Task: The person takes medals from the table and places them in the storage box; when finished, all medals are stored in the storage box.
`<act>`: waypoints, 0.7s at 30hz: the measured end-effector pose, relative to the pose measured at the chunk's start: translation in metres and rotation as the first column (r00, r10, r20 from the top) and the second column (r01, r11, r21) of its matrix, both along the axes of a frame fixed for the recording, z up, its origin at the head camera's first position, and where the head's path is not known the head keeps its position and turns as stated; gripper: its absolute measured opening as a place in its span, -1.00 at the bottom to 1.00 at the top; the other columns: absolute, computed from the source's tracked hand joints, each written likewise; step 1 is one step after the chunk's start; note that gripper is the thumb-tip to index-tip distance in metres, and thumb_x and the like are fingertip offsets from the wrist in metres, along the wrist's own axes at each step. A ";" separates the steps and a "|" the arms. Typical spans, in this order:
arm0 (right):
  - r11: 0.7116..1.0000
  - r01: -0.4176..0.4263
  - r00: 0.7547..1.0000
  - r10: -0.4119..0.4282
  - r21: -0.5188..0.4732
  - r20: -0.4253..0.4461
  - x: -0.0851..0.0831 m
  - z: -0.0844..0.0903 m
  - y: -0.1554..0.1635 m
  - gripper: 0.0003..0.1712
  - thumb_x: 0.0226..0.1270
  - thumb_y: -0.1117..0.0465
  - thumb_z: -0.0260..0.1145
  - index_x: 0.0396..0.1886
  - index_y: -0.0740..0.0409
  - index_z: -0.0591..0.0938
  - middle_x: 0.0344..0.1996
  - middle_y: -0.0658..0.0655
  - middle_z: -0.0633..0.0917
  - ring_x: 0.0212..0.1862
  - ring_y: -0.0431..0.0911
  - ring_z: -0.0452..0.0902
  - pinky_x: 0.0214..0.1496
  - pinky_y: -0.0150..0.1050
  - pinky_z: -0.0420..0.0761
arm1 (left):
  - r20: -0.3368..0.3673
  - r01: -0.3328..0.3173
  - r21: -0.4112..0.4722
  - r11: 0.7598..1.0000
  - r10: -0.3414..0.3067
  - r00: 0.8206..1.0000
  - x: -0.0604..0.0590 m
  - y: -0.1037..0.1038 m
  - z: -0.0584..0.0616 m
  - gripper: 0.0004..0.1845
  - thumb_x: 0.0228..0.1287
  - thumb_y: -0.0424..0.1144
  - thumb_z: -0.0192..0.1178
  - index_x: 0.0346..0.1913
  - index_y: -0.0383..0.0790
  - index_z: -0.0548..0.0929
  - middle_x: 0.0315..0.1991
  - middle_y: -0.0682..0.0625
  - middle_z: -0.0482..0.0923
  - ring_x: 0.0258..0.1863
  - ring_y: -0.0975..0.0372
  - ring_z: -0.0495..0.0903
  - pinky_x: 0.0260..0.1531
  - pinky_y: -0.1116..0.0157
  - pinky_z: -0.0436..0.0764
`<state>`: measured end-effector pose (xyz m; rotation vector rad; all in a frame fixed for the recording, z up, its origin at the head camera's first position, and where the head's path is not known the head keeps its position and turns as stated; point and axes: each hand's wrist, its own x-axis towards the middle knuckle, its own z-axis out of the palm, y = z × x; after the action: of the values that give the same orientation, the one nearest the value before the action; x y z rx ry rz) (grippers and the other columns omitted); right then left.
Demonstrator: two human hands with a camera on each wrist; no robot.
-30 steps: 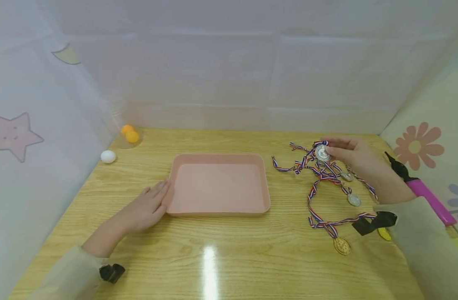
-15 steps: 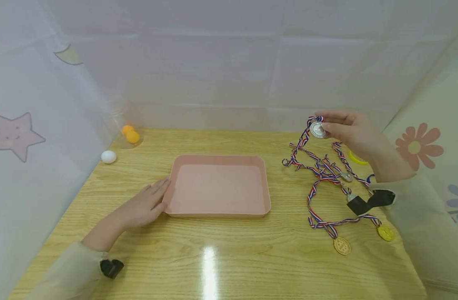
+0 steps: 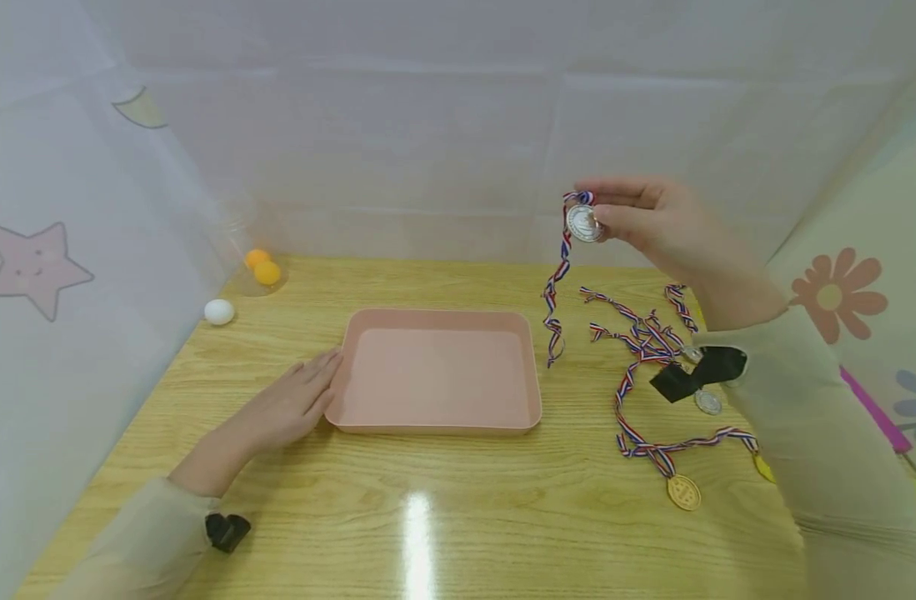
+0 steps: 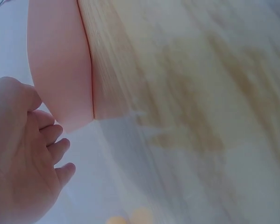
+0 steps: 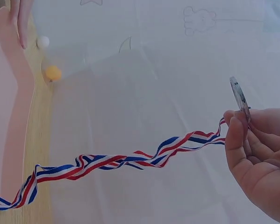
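Note:
My right hand pinches a silver medal between thumb and fingers, raised above the back right of the table. From it a twisted red, white and blue ribbon hangs down, its lower end near the right side of a pink tray. My left hand lies with straight fingers against the tray's left side; in the left wrist view its fingertips touch the tray wall. Below the right forearm, a gold medal and another silver medal lie with tangled ribbons.
A white ball sits at the table's left edge. Behind it stands a clear jar with orange balls inside. A yellow medal is partly hidden by the right sleeve. A magenta object shows at the far right.
My right hand has lifted the silver medal up and to the left, drawing its ribbon out of the pile. The left hand and the tray have stayed nearly in place.

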<state>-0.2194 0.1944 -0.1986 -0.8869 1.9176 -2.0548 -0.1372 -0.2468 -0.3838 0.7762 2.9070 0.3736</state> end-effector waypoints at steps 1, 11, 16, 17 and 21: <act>1.000 -0.002 1.000 0.002 -0.006 0.007 0.000 0.002 -0.007 -0.68 0.30 0.47 0.11 0.03 0.37 0.56 -0.10 0.21 0.64 -0.19 -0.08 0.53 -0.21 -0.35 0.55 | -0.008 -0.003 -0.006 1.000 0.003 1.000 0.000 0.000 -0.001 -0.43 0.47 -0.18 -0.24 0.39 -0.44 -0.02 0.40 -0.27 -0.08 0.36 -0.10 -0.07 0.27 -0.09 -0.04; 0.997 -0.003 1.000 0.003 0.082 -0.005 0.000 0.011 -0.073 -0.66 0.26 0.46 0.17 0.04 0.39 0.55 -0.09 0.24 0.63 -0.23 -0.05 0.55 -0.19 -0.30 0.56 | -0.021 -0.018 -0.046 0.999 0.017 1.000 0.000 0.005 0.002 -0.43 0.47 -0.20 -0.24 0.39 -0.47 -0.02 0.40 -0.29 -0.09 0.36 -0.10 -0.08 0.27 -0.10 -0.06; 0.989 -0.024 0.999 0.029 0.143 -0.035 -0.004 0.006 -0.104 -0.66 0.28 0.46 0.15 0.06 0.38 0.53 -0.06 0.25 0.62 -0.23 -0.03 0.54 -0.18 -0.23 0.57 | -0.023 -0.016 -0.059 0.998 0.015 1.000 0.000 0.006 0.003 -0.43 0.47 -0.20 -0.25 0.38 -0.48 -0.01 0.40 -0.30 -0.09 0.36 -0.11 -0.07 0.27 -0.10 -0.06; 0.988 -0.027 0.999 0.032 0.154 -0.031 -0.005 0.005 -0.110 -0.66 0.29 0.45 0.15 0.07 0.37 0.53 -0.06 0.24 0.62 -0.23 -0.02 0.54 -0.17 -0.21 0.57 | -0.023 -0.015 -0.061 0.998 0.014 1.000 0.000 0.006 0.003 -0.44 0.47 -0.20 -0.25 0.38 -0.48 -0.01 0.40 -0.30 -0.09 0.36 -0.11 -0.07 0.27 -0.10 -0.06; 0.979 -0.047 0.999 0.049 0.200 -0.006 -0.009 -0.004 -0.134 -0.65 0.30 0.41 0.16 0.09 0.32 0.53 -0.11 0.20 0.64 -0.19 -0.01 0.56 -0.13 -0.16 0.57 | -0.021 -0.015 -0.067 0.998 0.013 1.000 -0.001 0.007 0.003 -0.44 0.47 -0.20 -0.26 0.37 -0.49 0.00 0.40 -0.30 -0.09 0.35 -0.12 -0.07 0.27 -0.10 -0.06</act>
<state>-0.2287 0.0601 -0.2029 -0.8882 2.0429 -1.7949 -0.1381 -0.2399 -0.3811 0.7544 2.9287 0.2697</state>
